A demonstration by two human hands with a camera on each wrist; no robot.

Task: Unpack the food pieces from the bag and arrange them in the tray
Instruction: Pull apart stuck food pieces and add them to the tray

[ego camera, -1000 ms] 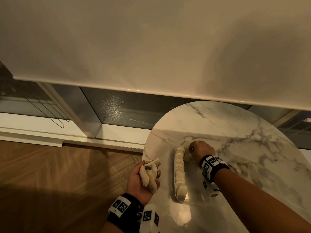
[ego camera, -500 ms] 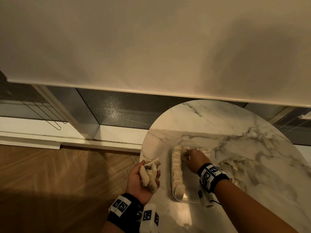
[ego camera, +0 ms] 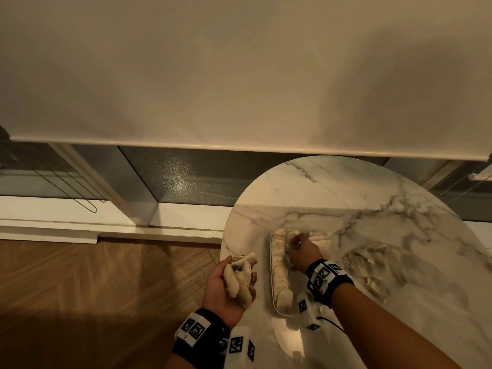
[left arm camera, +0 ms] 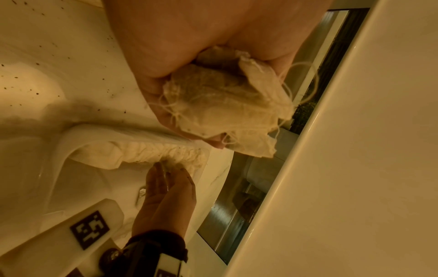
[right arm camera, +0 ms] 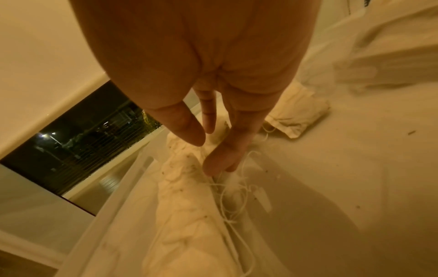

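Observation:
A clear plastic tray [ego camera: 274, 302] sits on the marble table and holds a row of pale cloth food pouches [ego camera: 279, 272] along its left side. My right hand [ego camera: 300, 251] reaches into the tray's far end. Its fingers [right arm camera: 220, 161] hang straight down and touch a stringed pouch [right arm camera: 184, 206] beside the row, with the thumb apart from them. My left hand [ego camera: 226, 286] hovers off the table's left edge and grips a bundle of several pouches [left arm camera: 225, 105] with loose strings.
A crumpled clear plastic bag [ego camera: 372, 265] lies on the table right of the tray. One pouch [right arm camera: 301, 112] lies past the tray's far end. The round table's edge [ego camera: 226, 235] drops to a wooden floor on the left. A window and blind stand behind.
My right hand has drawn a little back and left along the row at the tray's far end. The left hand keeps its bundle and has not moved.

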